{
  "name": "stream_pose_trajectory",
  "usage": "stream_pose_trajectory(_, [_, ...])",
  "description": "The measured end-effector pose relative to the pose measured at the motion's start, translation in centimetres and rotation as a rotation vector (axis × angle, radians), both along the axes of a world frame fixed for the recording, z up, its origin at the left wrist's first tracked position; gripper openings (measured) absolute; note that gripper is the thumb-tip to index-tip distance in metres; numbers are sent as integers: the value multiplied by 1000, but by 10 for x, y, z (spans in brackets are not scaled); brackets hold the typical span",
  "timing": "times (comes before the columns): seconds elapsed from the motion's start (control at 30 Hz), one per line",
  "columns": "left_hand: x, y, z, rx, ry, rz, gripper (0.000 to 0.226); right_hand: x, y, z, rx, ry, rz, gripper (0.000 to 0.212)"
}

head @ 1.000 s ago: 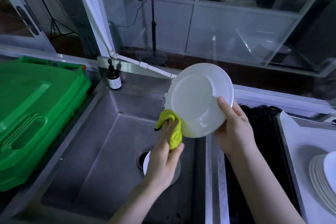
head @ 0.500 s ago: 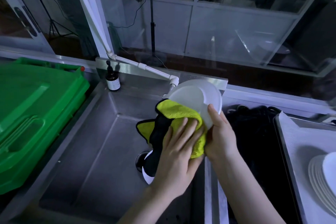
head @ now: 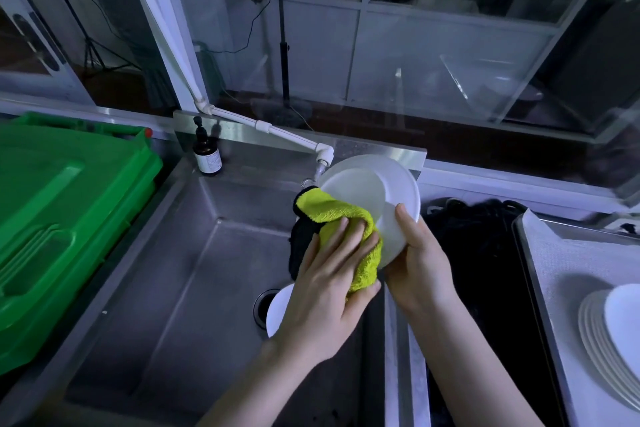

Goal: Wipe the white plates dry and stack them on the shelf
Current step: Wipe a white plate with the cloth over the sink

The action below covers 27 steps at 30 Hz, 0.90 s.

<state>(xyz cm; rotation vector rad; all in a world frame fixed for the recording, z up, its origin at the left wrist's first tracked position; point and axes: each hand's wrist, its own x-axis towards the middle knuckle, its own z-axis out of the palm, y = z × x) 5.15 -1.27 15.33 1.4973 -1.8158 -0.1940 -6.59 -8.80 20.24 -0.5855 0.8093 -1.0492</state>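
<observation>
right hand [head: 420, 263] grips the white plate [head: 374, 191] by its lower rim, thumb on the face; plate held tilted above the sink's [head: 194, 270] right edge. left hand [head: 325, 291] presses the yellow cloth [head: 332, 210] to the plate, thumb pinching the cloth's lower edge.
</observation>
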Motion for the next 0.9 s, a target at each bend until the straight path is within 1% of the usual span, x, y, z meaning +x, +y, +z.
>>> stream_pose_trajectory(0.03, [1, -4, 3, 23, 18, 0, 55, 1, 3, -1, -1, 8, 15, 36])
stream_pose_trajectory(0.1, [8, -14, 9, 98, 126, 14, 56, 2, 10, -4, -8, 24, 43, 30])
stream_pose_trajectory(0.2, [30, -28, 15, 158, 373, 144, 53, 0, 17, -2, -41, 89, 79, 30])
stream_pose_trajectory(0.27, [44, -30, 16, 176, 448, 199, 47, -3, 16, 1, -79, 96, 86, 30])
stream_pose_trajectory(0.33, [44, -23, 17, 160, 379, 149, 47, -5, 12, 6, -110, 70, 89, 30])
stream_pose_trajectory(0.43, [27, -9, 21, 90, 162, 33, 55, -2, 7, 11, -107, 33, 91, 30])
stream_pose_trajectory(0.5, [19, -12, 26, 72, 109, 3, 57, 1, 9, 10, -82, 3, 107, 33])
stream_pose_trajectory(0.57, [25, -23, 36, 110, 142, 34, 59, 3, 13, 8, -76, 16, 129, 35])
stream_pose_trajectory(0.63, [35, -35, 41, 149, 233, 65, 60, 2, 16, 9, -96, 64, 144, 36])
stream_pose_trajectory(0.8, [44, -33, 25, 142, 312, 164, 55, -9, 7, 19, -135, 94, 107, 32])
stream_pose_trajectory(0.9, [36, -11, 11, 143, 302, 100, 53, -14, 0, 20, -150, 71, 62, 32])
